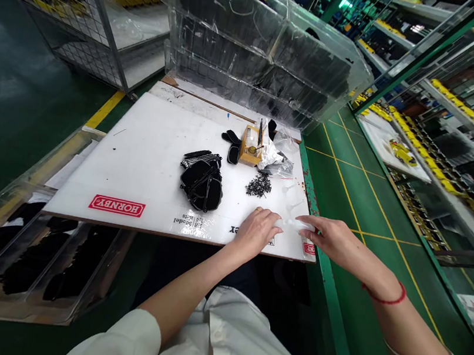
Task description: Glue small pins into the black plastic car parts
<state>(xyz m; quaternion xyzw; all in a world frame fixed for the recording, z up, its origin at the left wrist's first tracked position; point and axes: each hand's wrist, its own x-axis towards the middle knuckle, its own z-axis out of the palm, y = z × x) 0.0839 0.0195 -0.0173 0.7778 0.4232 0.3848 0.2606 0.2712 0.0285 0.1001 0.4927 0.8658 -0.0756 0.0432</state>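
Over the right front corner of the white board (pixel 156 148), my two hands face each other. My right hand (pixel 329 234) is closed, thumb and fingers pinching a small white tube-like piece (pixel 301 225) that points toward the left hand. My left hand (pixel 255 229), a ring on one finger, has its fingertips pressed together at the near end of something whitish; what it pinches is too small to make out. Just beyond the hands lie small translucent pieces (pixel 291 205) and a heap of tiny black parts (pixel 259 185). Left of these is a pile of glossy black parts (pixel 202 181).
An open yellowish box (pixel 250 147) and crumpled plastic bags (pixel 279 154) stand farther back. Clear stacked bins (pixel 257 44) rise behind the board. Trays of black parts (pixel 33 257) sit low at left. Racks with yellow model car bodies (pixel 445 155) flank both sides.
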